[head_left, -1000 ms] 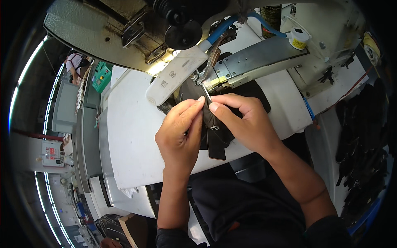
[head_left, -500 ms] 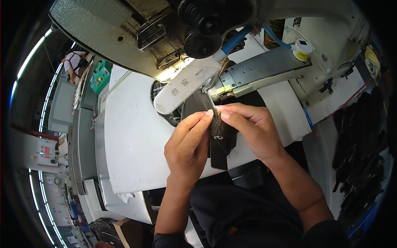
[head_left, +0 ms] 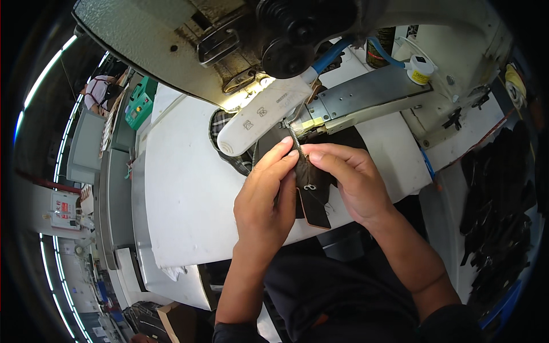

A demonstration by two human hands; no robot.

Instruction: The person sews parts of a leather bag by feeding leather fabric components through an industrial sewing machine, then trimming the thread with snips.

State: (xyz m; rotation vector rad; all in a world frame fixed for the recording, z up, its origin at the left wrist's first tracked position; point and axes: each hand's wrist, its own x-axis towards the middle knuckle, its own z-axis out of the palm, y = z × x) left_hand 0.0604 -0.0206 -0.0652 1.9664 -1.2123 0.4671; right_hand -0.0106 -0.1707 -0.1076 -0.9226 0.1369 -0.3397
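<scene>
R hand (head_left: 357,183) has its thumb and pointer fingers pinched on the dark cloth (head_left: 320,171), just right of the silver zip (head_left: 295,137), same as ½ sec ago. L hand (head_left: 266,194) did change: a bit ago its tips were close together by the zip; now the pointer reaches farther up & the thumb sits lower, w/ a small gap b/w them. L fingers touch the cloth's left side, but can't tell how tight.

Cloth is in front of the sewing machine (head_left: 372,88), partly over the bench (head_left: 189,211), w/ the zip's top end up by the machine's small metal parts. The dark flap (head_left: 314,208) at the bottom hung almost straight b4; now it tips, low end to the right. A small shiny loop (head_left: 309,187) sits just above it, also a bit more right than b4. Checked cloth (head_left: 217,126) pokes out left of the pale bar (head_left: 251,123), same as ½ sec ago.
</scene>
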